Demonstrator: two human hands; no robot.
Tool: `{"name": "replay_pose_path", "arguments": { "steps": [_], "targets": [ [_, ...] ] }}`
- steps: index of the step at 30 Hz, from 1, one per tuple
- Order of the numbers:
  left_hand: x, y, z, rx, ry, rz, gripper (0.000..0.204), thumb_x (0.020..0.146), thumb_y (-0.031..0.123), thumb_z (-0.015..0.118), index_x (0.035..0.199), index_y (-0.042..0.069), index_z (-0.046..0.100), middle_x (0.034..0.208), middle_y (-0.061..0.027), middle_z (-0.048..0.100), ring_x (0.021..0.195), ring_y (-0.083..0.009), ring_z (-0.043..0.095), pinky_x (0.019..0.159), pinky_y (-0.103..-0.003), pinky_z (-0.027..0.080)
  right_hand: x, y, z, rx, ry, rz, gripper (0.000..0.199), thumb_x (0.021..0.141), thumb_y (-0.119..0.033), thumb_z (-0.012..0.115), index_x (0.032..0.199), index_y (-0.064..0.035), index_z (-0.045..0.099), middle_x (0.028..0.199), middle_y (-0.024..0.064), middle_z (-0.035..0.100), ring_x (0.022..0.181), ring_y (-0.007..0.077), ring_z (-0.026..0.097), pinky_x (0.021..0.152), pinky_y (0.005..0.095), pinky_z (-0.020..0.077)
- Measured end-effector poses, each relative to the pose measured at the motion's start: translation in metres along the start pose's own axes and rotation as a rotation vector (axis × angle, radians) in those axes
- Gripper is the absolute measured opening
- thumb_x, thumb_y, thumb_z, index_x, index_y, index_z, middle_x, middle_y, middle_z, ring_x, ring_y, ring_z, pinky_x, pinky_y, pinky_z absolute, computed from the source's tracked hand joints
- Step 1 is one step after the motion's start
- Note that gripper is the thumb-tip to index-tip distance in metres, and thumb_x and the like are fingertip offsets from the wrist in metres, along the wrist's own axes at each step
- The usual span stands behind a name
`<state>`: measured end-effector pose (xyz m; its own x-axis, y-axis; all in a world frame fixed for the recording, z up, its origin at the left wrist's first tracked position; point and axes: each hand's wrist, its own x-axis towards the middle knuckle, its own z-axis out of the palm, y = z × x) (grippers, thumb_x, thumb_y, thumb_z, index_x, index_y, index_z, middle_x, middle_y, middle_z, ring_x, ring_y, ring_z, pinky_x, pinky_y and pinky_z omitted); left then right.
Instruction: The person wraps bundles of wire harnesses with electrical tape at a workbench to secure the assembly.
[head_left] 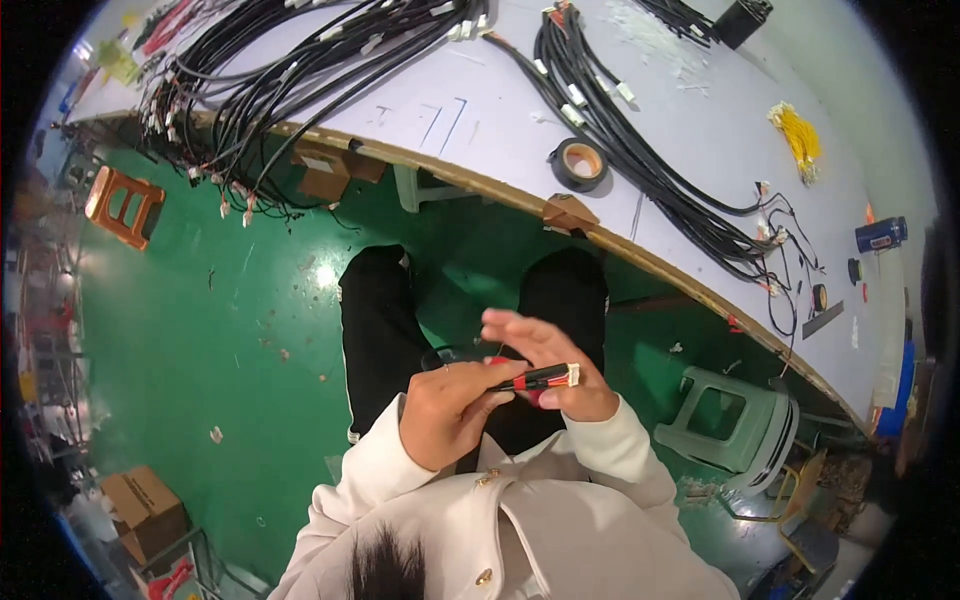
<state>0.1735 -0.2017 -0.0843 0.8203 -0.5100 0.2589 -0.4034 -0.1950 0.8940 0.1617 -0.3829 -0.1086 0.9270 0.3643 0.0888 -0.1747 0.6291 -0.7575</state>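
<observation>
Red-and-black wire bundle (540, 378) with a pale plug (573, 375) at its 3 o'clock end sits at mid-frame over the lap, pinched in the closed left hand (452, 408) and cradled by the right hand (552, 368) with fingers half spread, where a loose pinch could likely let the plug slip floorward.

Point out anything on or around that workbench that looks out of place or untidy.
The black cable bundles at the far left spill over the table edge and dangle toward the green floor. Small scraps litter that floor. The left hand and right hand hold a red-and-black wire end with a connector; nothing looks damaged.
</observation>
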Motion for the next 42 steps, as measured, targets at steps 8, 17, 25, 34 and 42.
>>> {"name": "replay_pose_path", "arguments": {
  "steps": [8, 17, 25, 34, 42],
  "targets": [
    [-0.001, 0.002, 0.008, -0.058, 0.205, -0.104, 0.028, 0.077, -0.004, 0.061, 0.104, -0.002, 0.061, 0.081, -0.0154, 0.063, 0.068, -0.0204, 0.060, 0.060, -0.027, 0.045, 0.001, 0.009, 0.016, -0.426, 0.190, -0.063, 0.030, 0.080, -0.010, 0.062, 0.108, 0.0017, 0.056, 0.112, 0.0095, 0.056, 0.099, 0.0143, 0.052, 0.086, 0.0289, 0.0413],
    [0.005, -0.023, 0.014, -0.029, 0.386, -0.078, 0.030, 0.078, 0.000, 0.061, 0.107, 0.004, 0.062, 0.091, -0.0145, 0.065, 0.077, -0.0274, 0.065, 0.065, -0.029, 0.051, 0.010, 0.037, 0.024, -0.694, 0.624, -0.041, 0.017, 0.082, -0.013, 0.058, 0.085, 0.0033, 0.058, 0.073, 0.0049, 0.056, 0.068, 0.0124, 0.053, 0.061, 0.0267, 0.0417],
    [-0.016, -0.039, 0.002, -0.010, 0.465, -0.210, 0.027, 0.076, 0.004, 0.067, 0.103, 0.005, 0.066, 0.088, -0.0161, 0.066, 0.075, -0.0257, 0.066, 0.063, -0.029, 0.050, 0.020, 0.042, 0.023, -1.016, 0.446, -0.058, 0.016, 0.080, -0.009, 0.062, 0.074, 0.0068, 0.062, 0.065, 0.0039, 0.058, 0.057, 0.0078, 0.053, 0.051, 0.0223, 0.0398],
    [0.005, -0.076, -0.019, -0.102, 0.669, -0.254, 0.012, 0.076, 0.001, 0.059, 0.083, 0.002, 0.068, 0.078, -0.0078, 0.067, 0.067, -0.0115, 0.060, 0.063, -0.025, 0.048, 0.028, -0.005, 0.082, -1.052, -0.284, -0.077, 0.005, 0.074, -0.002, 0.063, 0.078, 0.0001, 0.066, 0.080, 0.0119, 0.065, 0.077, 0.0241, 0.063, 0.070, 0.0297, 0.0483],
    [0.014, -0.060, -0.042, -0.712, 0.427, -0.321, 0.023, 0.083, 0.004, 0.057, 0.106, 0.001, 0.053, 0.092, -0.0076, 0.062, 0.085, -0.0141, 0.059, 0.080, -0.025, 0.043, 0.123, -0.089, 0.058, -1.428, -0.031, -0.654, 0.005, 0.076, -0.010, 0.064, 0.074, -0.0053, 0.064, 0.099, 0.0105, 0.055, 0.090, 0.0255, 0.052, 0.079, 0.0358, 0.0413]
  ]
}}
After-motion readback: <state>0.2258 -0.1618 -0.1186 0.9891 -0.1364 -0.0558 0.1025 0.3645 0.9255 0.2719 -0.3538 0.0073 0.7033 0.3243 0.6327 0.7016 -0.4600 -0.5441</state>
